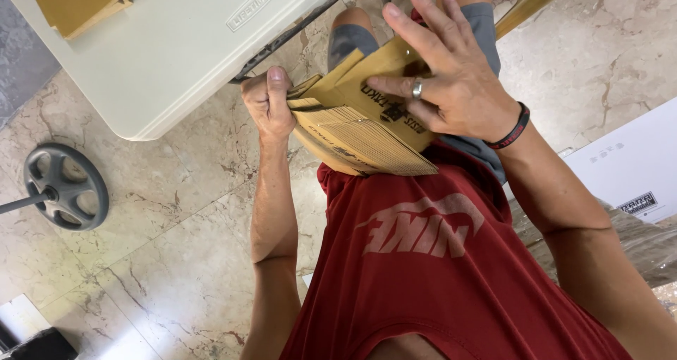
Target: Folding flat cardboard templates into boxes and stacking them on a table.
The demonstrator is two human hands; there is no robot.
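Observation:
A thick stack of flat brown cardboard sheets (356, 131) rests against my lap and red shirt, below the table's edge. My left hand (269, 105) grips the stack's left end, thumb on top. My right hand (451, 78), with a ring and a dark wristband, lies spread on the top sheet, fingers pointing up and left. The top sheet carries black print.
A white folding table (176, 43) fills the upper left, with more brown cardboard (77, 0) on its far corner. A grey wheel (65, 185) on a rod lies on the marble floor at left. A white box (627, 169) sits at right, a yellow chair leg (536, 0) above.

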